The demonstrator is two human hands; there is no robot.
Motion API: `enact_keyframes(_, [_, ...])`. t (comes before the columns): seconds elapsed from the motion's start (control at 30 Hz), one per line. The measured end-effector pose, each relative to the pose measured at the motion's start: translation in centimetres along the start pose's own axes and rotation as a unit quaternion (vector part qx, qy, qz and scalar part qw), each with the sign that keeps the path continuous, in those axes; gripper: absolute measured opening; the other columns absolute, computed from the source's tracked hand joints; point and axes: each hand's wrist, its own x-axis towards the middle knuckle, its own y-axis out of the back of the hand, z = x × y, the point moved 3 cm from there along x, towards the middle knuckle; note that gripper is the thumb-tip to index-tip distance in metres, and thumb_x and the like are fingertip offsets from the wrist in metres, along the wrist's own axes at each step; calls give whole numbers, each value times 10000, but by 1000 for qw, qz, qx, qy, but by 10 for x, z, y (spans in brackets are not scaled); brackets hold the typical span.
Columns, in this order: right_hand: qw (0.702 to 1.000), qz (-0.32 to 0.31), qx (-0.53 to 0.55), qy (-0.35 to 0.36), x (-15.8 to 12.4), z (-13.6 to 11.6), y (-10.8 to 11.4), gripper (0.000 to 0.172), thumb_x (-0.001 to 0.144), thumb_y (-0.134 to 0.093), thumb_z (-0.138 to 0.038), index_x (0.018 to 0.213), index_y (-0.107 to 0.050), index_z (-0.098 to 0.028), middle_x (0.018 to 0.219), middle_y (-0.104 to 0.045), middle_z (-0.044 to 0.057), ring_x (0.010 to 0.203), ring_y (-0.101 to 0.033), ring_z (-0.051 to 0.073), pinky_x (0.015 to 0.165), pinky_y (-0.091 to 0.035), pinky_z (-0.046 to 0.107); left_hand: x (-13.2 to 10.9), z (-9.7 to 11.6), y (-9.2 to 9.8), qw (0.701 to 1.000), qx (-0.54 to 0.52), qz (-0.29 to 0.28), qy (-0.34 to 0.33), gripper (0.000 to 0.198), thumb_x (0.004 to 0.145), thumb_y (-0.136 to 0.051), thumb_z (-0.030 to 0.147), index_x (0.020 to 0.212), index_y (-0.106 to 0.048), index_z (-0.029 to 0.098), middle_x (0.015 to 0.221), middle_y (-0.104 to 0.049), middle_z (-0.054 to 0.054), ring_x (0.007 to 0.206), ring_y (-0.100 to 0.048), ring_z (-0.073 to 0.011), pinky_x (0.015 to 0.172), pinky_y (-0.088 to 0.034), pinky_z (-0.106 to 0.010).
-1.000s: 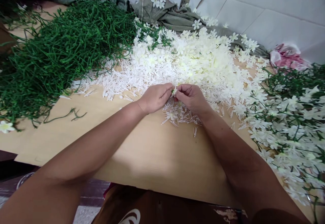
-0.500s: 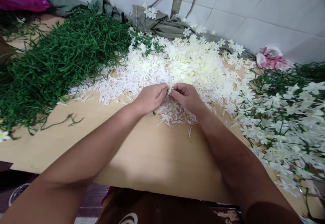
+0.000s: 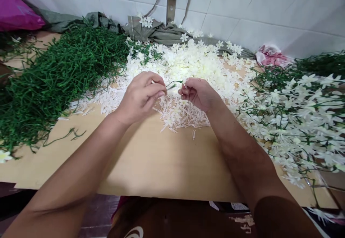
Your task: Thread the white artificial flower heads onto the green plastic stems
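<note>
A thin green artificial flower stem [image 3: 172, 83] spans the gap between my hands, above the white pieces. My left hand [image 3: 141, 96] pinches one end of it between thumb and fingers. At the stem's other end, the thumb and fingers of my right hand [image 3: 199, 92] close on the tip; what else they hold is too small to make out. Below and between the hands lies a heap of thin white sticks [image 3: 185, 117]. Loose white artificial blossoms [image 3: 196, 60] are piled just beyond.
A large heap of green stems [image 3: 78, 54] covers the left side. Stems with white flowers attached [image 3: 299, 119] lie at the right. Grey cloth [image 3: 164, 33] and a pink-stained rag [image 3: 272, 55] lie along the tiled wall. A magenta bag [image 3: 18, 9] stands at back left.
My hands, close together before, have moved apart, the left one outward and nearer. The green stem now shows between them. The whole view has shifted slightly.
</note>
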Motion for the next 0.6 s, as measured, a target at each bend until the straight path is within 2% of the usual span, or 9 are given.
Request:
enact_keyframes(0.07, [1000,-26,-7,-9,-4,-4,-6,215,725,-566,-145,528,-483,-164,520,-447,-32,597,-561,88,502,-456,196,2,1,7,995,-55,78,29,325,913,-441,399,774,-666,211,908,-637,-60,879,-576,-168,837,-463,-371])
enact_keyframes(0.13, [998,-52,-28,-13,-8,-6,-10,208,719,-570,-142,527,-494,-163,524,-467,-28,598,-563,90,503,-459,197,4,-1,17,971,-159,168,62,235,899,-495,327,784,-668,218,822,-641,-33,798,-584,-136,770,-463,-318])
enact_keyframes(0.23, [995,-72,-75,-15,-13,-5,-12,186,751,-580,-184,571,-543,-158,542,-501,-22,601,-559,88,541,-473,212,8,-8,32,890,-350,277,91,83,810,-598,181,780,-671,205,659,-595,3,591,-545,-105,580,-413,-258])
enact_keyframes(0.3, [990,-59,-130,-15,-16,-1,-13,169,777,-567,-203,615,-565,-157,571,-536,-15,588,-542,81,569,-473,225,10,-15,39,837,-436,308,124,139,791,-562,107,712,-651,178,576,-527,7,515,-490,-98,514,-371,-252])
enact_keyframes(0.37, [972,-36,-232,-1,-19,6,-19,153,798,-560,-219,658,-574,-158,617,-574,-1,587,-524,84,591,-465,245,10,-22,43,794,-490,310,181,214,781,-497,53,638,-619,156,540,-481,1,496,-469,-94,488,-354,-246])
enact_keyframes(0.4, [953,-28,-302,17,-19,10,-25,139,804,-565,-228,686,-584,-157,652,-596,11,608,-526,95,614,-462,262,10,-25,44,778,-508,302,210,230,770,-478,36,619,-608,152,540,-477,-2,498,-469,-91,480,-350,-240])
enact_keyframes(0.47, [882,-34,-464,73,-19,19,-43,104,807,-588,-234,760,-617,-145,761,-638,55,725,-554,145,710,-462,314,9,-30,42,765,-518,276,266,236,767,-459,28,627,-603,152,544,-472,-2,485,-452,-81,457,-332,-229])
enact_keyframes(0.53, [781,-55,-609,125,-16,31,-64,99,806,-600,-193,850,-637,-113,892,-651,125,897,-550,225,827,-434,377,6,-33,38,770,-500,253,306,216,780,-471,45,646,-594,162,518,-427,18,428,-366,-59,415,-269,-218])
enact_keyframes(0.6, [704,-60,-692,145,-11,42,-78,122,828,-546,-132,903,-629,-83,967,-634,178,981,-516,277,856,-408,404,4,-36,32,789,-471,219,328,189,811,-499,104,654,-579,173,479,-340,44,383,-255,-45,391,-186,-216])
